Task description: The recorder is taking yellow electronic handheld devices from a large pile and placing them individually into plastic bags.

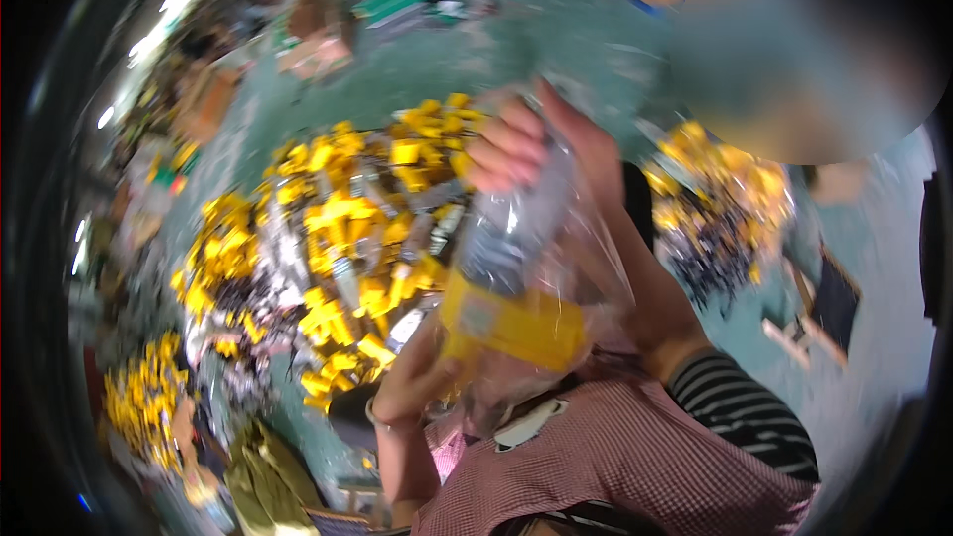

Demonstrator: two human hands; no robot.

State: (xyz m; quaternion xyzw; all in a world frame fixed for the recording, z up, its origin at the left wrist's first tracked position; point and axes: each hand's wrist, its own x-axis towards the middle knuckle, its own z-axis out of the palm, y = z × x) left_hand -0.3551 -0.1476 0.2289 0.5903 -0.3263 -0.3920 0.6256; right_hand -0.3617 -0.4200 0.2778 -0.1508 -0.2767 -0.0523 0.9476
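A clear plastic bag (606,268) is held up in front of my chest. Inside it lies a yellow object (526,323) with a dark grey part (493,256) above it; its exact kind does not show. My right hand (526,144) is closed around the gathered upper end of the bag, thumb pointing up. My left hand (412,377) is closed on the lower left side of the bag, beside the yellow object. Its fingertips are partly hidden, and motion blurs the picture.
Piles of yellow and dark pieces (338,228) cover the green floor ahead and left. Another pile (720,199) lies right, near a small dark-seated stool (834,308). Cardboard boxes (204,104) stand far left. Olive cloth (263,471) lies near left. A blurred round patch hides the upper right.
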